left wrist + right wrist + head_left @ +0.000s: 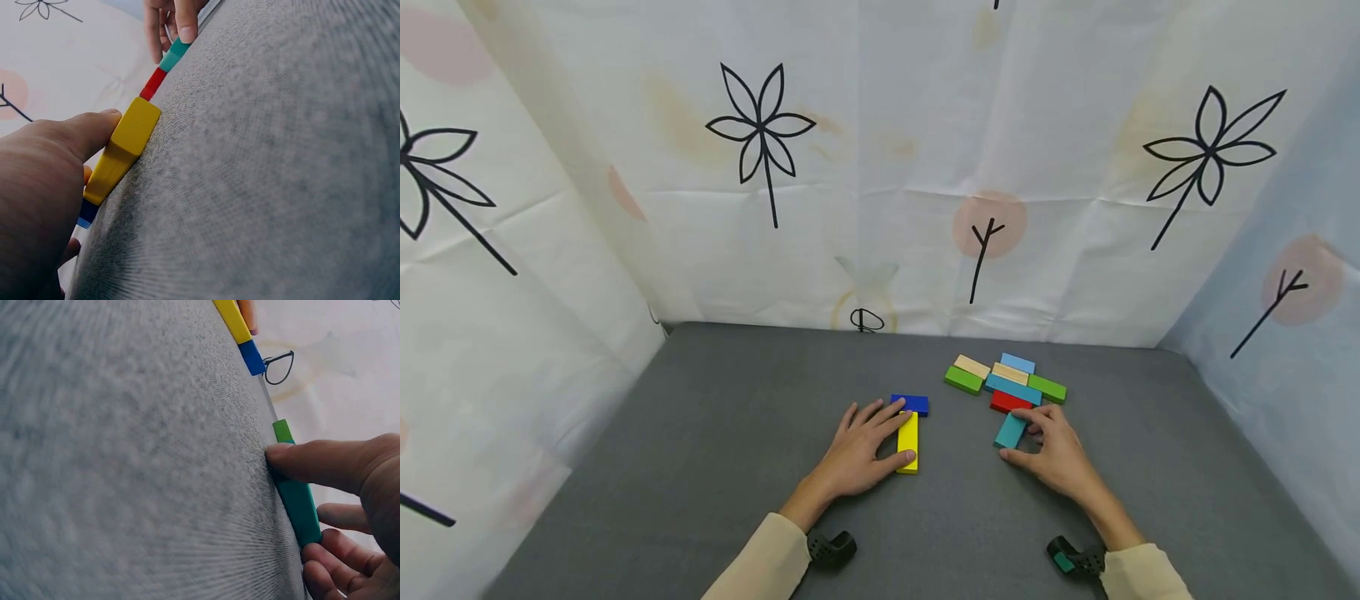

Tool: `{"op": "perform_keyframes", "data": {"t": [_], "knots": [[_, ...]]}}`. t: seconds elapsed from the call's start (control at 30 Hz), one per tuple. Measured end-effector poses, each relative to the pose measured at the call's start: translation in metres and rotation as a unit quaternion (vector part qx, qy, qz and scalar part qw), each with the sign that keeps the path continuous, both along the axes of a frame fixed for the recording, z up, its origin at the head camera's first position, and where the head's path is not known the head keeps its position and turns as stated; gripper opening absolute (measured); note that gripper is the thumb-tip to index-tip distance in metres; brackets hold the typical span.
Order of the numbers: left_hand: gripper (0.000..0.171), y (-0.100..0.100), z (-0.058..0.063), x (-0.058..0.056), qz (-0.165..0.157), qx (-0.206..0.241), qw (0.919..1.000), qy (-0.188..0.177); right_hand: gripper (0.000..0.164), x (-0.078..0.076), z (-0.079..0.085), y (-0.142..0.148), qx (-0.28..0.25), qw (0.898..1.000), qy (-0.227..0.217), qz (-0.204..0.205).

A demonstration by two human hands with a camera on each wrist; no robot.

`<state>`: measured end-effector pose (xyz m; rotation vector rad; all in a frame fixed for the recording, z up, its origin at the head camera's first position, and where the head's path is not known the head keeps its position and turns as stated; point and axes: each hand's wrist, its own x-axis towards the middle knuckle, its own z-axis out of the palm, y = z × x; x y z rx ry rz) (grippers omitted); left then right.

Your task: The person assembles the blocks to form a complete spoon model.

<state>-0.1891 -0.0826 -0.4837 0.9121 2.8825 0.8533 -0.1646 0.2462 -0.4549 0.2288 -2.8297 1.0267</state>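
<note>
My left hand (pixel 859 454) rests with spread, fairly straight fingers on a yellow block (pixel 907 442). Its thumb touches the yellow block near the closer end, and other fingertips lie at the far end and on a dark blue block (pixel 917 406). The blue block lies crosswise against the yellow one's far end. My right hand (pixel 1058 454) pinches a teal block (pixel 1011 431) between thumb and fingers, just in front of a red block (pixel 1011 402). In the right wrist view the teal block (pixel 299 506) is at the grey surface, its thumb on one end.
Behind the red block lie a blue-teal block (pixel 1013 390), green blocks (pixel 963 380) (pixel 1047 388), plain wooden blocks (pixel 972 367) and a light blue block (pixel 1018 363), laid close together. A grey cloth-covered table (pixel 737 467) meets patterned white curtains (pixel 880 167) at back and sides.
</note>
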Motion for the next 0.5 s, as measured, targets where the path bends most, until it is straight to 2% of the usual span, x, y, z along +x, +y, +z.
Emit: {"op": "perform_keyframes", "data": {"t": [0.33, 0.5], "knots": [[0.066, 0.0, 0.001, 0.001, -0.004, 0.002, 1.0, 0.008, 0.066, 0.004, 0.001, -0.006, -0.014, 0.999, -0.032, 0.008], [0.065, 0.0, -0.001, 0.0, -0.004, 0.003, 0.9999, 0.011, 0.066, 0.004, 0.004, -0.011, -0.044, 0.998, -0.027, 0.036]]}}
